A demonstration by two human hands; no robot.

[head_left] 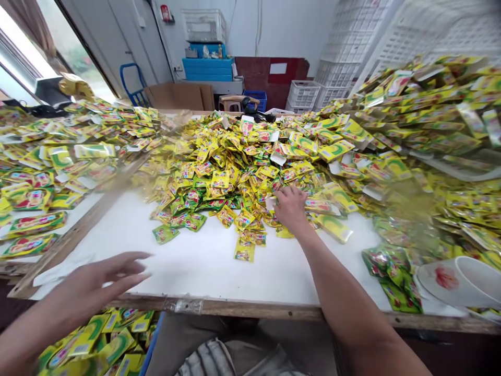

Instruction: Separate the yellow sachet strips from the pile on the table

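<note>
My left hand (105,277) hovers over the near left part of the white tabletop (188,274). Its fingers are stretched out and apart, with nothing in them. Reaching into the front right of a big heap of small yellow sachets (219,180) is my right hand (290,206). Its fingers curl downward and the tips are hidden, so what they grip cannot be made out. A white carton flap (270,202) shows beside its thumb, and a yellow printed carton (323,206) lies just right of it. Several green sachets (193,222) lie at the heap's front left.
Flat yellow cartons (33,201) cover the left side beyond a wooden strip (97,211). A white crate (462,169) spills more cartons at right. Near the right edge stand a white flowered cup (438,282) and green sachets (399,277). More cartons (88,339) fill a bin below the table.
</note>
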